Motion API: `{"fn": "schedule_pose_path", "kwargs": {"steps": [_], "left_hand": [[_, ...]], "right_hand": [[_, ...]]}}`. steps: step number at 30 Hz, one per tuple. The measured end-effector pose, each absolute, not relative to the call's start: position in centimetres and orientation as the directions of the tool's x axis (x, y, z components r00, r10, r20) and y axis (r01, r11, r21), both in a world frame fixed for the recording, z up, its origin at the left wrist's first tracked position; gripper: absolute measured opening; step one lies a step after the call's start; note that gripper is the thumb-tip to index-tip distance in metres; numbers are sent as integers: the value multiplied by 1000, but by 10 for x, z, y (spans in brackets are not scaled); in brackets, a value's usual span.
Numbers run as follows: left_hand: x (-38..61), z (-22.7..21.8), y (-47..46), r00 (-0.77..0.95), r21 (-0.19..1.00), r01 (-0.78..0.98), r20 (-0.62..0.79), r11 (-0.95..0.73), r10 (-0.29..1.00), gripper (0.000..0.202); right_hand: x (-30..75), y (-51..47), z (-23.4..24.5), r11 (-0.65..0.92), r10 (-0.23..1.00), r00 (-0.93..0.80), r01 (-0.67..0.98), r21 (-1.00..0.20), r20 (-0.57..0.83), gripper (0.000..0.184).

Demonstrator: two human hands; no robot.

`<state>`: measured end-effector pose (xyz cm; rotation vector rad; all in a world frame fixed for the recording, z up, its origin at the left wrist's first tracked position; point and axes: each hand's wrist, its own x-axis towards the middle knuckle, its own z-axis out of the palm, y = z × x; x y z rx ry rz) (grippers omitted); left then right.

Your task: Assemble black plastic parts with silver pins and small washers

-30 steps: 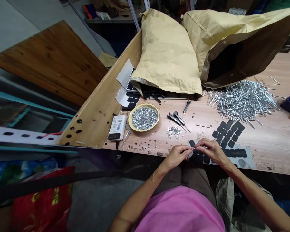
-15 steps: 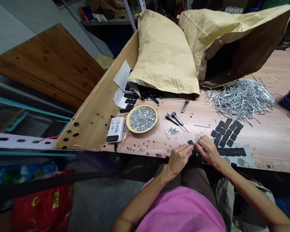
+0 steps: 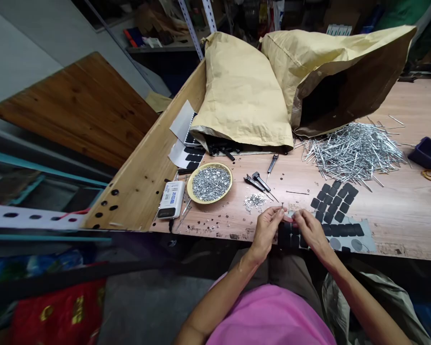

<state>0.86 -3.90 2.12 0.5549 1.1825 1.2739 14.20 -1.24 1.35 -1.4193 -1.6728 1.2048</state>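
My left hand (image 3: 267, 227) and my right hand (image 3: 309, 227) meet at the near edge of the wooden table (image 3: 398, 211). Both are closed in a pinch, fingertips almost touching. The left pinches a thin metal pin, whose head sticks up above its fingers. What the right pinches is too small to name. Under the hands lies a grey sheet with black pads (image 3: 345, 230). A small heap of tiny washers (image 3: 254, 201) lies just beyond the left hand.
A yellow dish of washers (image 3: 210, 183) and a white box (image 3: 171, 198) sit at the left. Pliers (image 3: 258, 183) lie mid-table, with loose black pads (image 3: 335, 196) to their right. A pile of metal pins (image 3: 355, 151) spreads before two paper sacks (image 3: 247, 91). A blue tray (image 3: 429, 153) is far right.
Both hands have stayed pinched together at the table's edge, shifting slightly; the pin now stands upright in my left fingers. The view has tilted a little.
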Motion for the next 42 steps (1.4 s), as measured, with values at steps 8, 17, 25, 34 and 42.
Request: {"fn": "schedule_pose_path", "kwargs": {"steps": [8, 17, 25, 34, 42], "left_hand": [[34, 15, -26, -306, 966, -235, -178, 106, 935, 17], [-19, -1, 33, -21, 491, 869, 143, -52, 989, 23], [-55, -24, 70, 563, 0, 826, 36, -564, 825, 19], [-60, -35, 78, 641, -26, 766, 104, -642, 760, 18], [-55, -30, 74, 542, 61, 746, 522, -663, 658, 19]], "right_hand": [[141, -22, 1, -432, 883, -247, -90, -897, -400, 43], [201, 22, -1, -117, 992, -19, 265, -957, -127, 31], [285, 92, -19, 162, 962, -85, 944, -288, 260, 21], [282, 88, -39, 268, 930, -239, 961, -71, 278, 27], [292, 79, -47, 280, 873, -305, 952, 121, 380, 25]]}}
